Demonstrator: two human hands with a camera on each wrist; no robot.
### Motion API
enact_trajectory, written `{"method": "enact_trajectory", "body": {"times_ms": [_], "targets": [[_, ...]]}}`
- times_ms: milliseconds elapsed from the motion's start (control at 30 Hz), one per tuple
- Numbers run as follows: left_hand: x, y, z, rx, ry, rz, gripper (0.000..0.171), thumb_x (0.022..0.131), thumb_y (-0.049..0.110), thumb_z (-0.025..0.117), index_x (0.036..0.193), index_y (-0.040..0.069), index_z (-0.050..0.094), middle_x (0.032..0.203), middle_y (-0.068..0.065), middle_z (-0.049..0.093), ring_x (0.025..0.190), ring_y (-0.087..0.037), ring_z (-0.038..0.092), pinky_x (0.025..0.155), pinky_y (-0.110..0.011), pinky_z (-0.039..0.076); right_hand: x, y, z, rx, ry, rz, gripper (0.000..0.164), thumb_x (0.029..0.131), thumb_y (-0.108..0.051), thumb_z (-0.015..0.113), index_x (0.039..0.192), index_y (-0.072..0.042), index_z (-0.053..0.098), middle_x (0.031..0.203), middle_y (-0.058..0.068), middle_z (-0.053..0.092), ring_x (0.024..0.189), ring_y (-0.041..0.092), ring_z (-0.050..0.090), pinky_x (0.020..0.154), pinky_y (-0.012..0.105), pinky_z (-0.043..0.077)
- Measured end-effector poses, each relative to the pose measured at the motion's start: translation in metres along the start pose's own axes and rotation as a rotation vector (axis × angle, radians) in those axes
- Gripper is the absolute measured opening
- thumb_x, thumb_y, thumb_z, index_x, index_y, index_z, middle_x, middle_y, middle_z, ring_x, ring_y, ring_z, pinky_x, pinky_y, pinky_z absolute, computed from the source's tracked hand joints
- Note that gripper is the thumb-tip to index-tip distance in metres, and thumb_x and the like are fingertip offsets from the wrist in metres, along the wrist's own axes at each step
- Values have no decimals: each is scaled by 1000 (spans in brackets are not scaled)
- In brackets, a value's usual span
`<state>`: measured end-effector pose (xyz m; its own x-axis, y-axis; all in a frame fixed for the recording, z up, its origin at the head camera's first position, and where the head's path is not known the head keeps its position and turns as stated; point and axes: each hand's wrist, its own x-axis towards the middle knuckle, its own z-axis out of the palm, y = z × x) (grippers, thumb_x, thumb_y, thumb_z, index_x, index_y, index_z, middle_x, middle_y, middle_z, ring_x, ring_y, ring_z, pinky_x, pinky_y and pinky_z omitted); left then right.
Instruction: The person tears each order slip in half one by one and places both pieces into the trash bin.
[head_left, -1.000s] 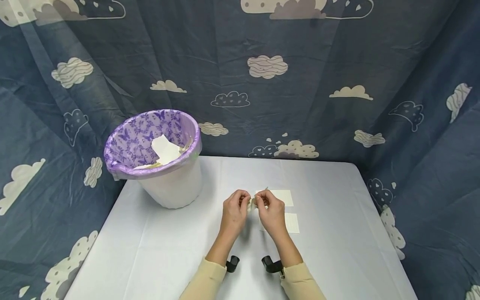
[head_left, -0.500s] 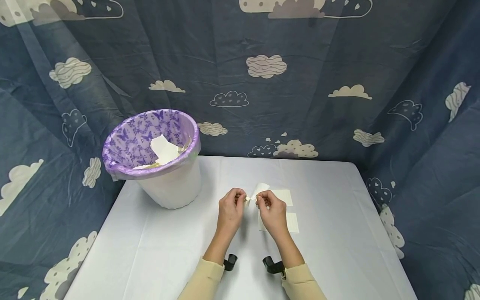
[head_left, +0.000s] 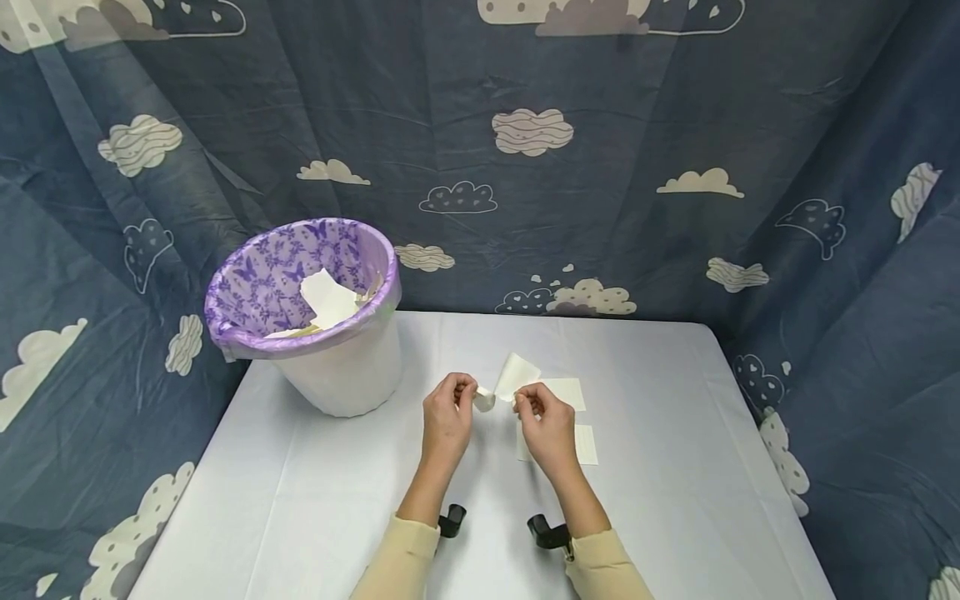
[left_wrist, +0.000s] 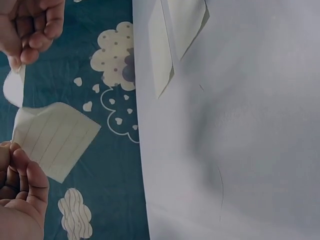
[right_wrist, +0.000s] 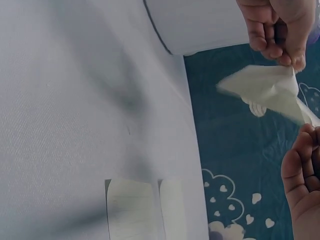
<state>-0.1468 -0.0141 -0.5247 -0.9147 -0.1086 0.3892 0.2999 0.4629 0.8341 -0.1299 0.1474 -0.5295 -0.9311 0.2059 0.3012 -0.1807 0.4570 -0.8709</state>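
My left hand [head_left: 447,421] pinches a cream piece of lined paper [left_wrist: 57,142], its ruled face showing in the left wrist view. In the head view this piece looks small and curled beside the fingertips. My right hand [head_left: 547,425] pinches a second pale piece of paper [head_left: 517,375], which stands up and tilts away behind the fingers. The edges of the two pieces meet or overlap in both wrist views. Both hands are raised over the table. Two flat paper sheets, a far one [head_left: 567,392] and a near one [head_left: 587,446], lie beneath and beside the right hand, partly hidden by it.
A white bin [head_left: 345,379] with a purple butterfly-patterned liner [head_left: 262,275] stands on the left of the white-covered table [head_left: 675,467]. Scraps of paper [head_left: 330,298] lie in it. A dark cloud-print curtain [head_left: 615,100] hangs behind and along both sides.
The hands were close together; my left hand has moved left, widening the gap. The paper held by the right hand now stands up in view, and a curled piece shows at the left fingertips.
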Motion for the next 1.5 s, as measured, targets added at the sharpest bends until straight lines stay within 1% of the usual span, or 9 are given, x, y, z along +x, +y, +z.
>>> {"method": "enact_trajectory", "body": {"times_ms": [233,467,600,767,1000,1133,1333,1400,1500], "targets": [[2,-5,-5,-5,32,-13,4,101,6,71,97,4,70,86,-10,73,76,-21,68,66,-25,56,-1,5,-3,-11,8,13,6,97,-1,71,92,-3,72,75,8,75,64,1,61,63,16,50],[3,-5,-9,-8,42,-30,5,101,8,72,98,4,71,87,-10,74,77,-21,68,66,-25,55,-2,6,-4,-32,0,28,7,98,-2,71,92,-4,72,77,7,75,66,3,62,63,17,50],[2,-6,-10,-6,46,-37,5,101,8,71,99,3,71,87,-10,74,77,-20,68,65,-24,55,-3,7,-5,-40,9,36,7,98,-1,71,91,-4,72,77,8,75,66,2,61,63,17,50],[3,-7,-11,-8,56,-34,6,101,8,71,98,4,71,87,-10,75,76,-20,68,65,-25,55,-3,8,-5,-36,25,45,8,98,-1,71,90,-5,72,77,8,76,66,2,61,63,17,50],[6,-14,-16,-16,68,-20,5,100,6,71,98,3,71,85,-10,74,76,-21,68,65,-23,54,-4,13,-7,-24,44,58,8,97,0,71,91,-5,71,79,8,77,67,5,67,64,15,52],[7,-16,-20,-19,47,-17,5,101,6,71,98,2,70,85,-11,74,75,-22,67,66,-23,53,-4,18,-10,-18,66,85,6,99,2,69,95,-3,70,83,10,78,71,5,69,67,13,54],[8,-17,-24,-5,-1,-27,6,101,8,71,99,3,70,86,-9,75,75,-18,67,65,-22,54,-2,17,-13,-7,70,95,5,101,1,65,101,1,70,88,14,78,75,6,71,70,10,55],[8,-17,-25,-1,-20,-27,6,102,10,71,100,4,71,86,-8,75,75,-17,67,64,-21,54,-1,16,-14,3,74,87,6,100,1,66,103,0,71,87,13,78,74,6,70,69,11,55],[9,-16,-26,12,-39,-6,7,102,12,72,100,5,72,87,-7,76,73,-16,66,64,-21,53,0,15,-14,12,86,73,9,98,2,67,103,-2,73,86,11,78,72,4,68,68,11,54]]}}
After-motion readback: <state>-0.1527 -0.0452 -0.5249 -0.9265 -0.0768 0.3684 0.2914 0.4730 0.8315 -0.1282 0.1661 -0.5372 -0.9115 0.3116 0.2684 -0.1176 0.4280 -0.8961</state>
